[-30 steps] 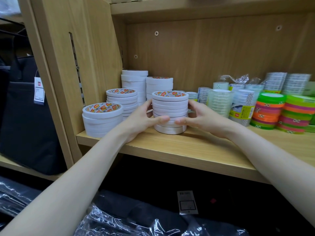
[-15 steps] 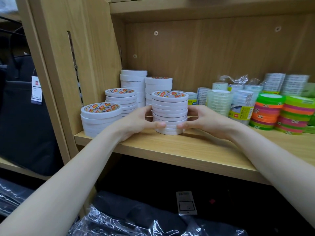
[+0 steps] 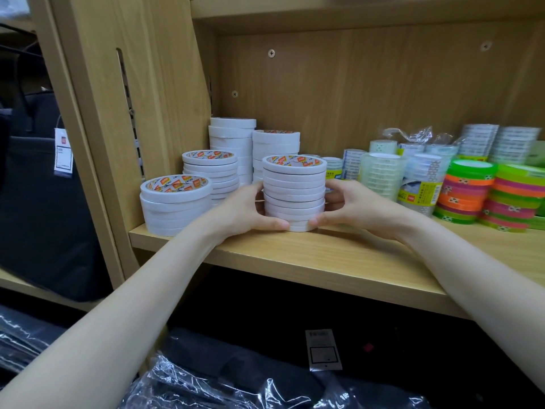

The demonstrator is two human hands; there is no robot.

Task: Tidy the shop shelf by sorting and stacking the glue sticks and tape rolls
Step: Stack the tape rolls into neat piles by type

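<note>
A light wooden shop shelf (image 3: 339,261) fills the view, closed in by a matching back panel and a slotted side panel (image 3: 138,93) on the left. Below its front edge lie dark goods wrapped in clear plastic (image 3: 236,388), and a dark bag with a hanging tag (image 3: 62,152) sits past the side panel.

Along the left half of the shelf stand 5 stacks of white tape rolls. The tallest stack (image 3: 233,149) is at the back, with another (image 3: 275,152) just beside it on the right. In front of those, a mid-height stack (image 3: 210,172) stands near the side panel, and a low stack (image 3: 175,205) sits at the front left corner.

On the right half are clear tape rolls in wrapped columns (image 3: 383,175) and 2 stacks of green, orange and pink tape rolls (image 3: 469,190).

The held stack (image 3: 294,193), topped by a roll with a red and yellow printed core, stands on the shelf board near the front, between both hands. The left hand (image 3: 247,211) curls round its left side, thumb tip touching the lowest rolls at the front. The right hand (image 3: 351,205) mirrors it on the right side, fingers wrapped behind and thumb pressed low at the front. The 2 thumb tips are near each other, apart.
</note>
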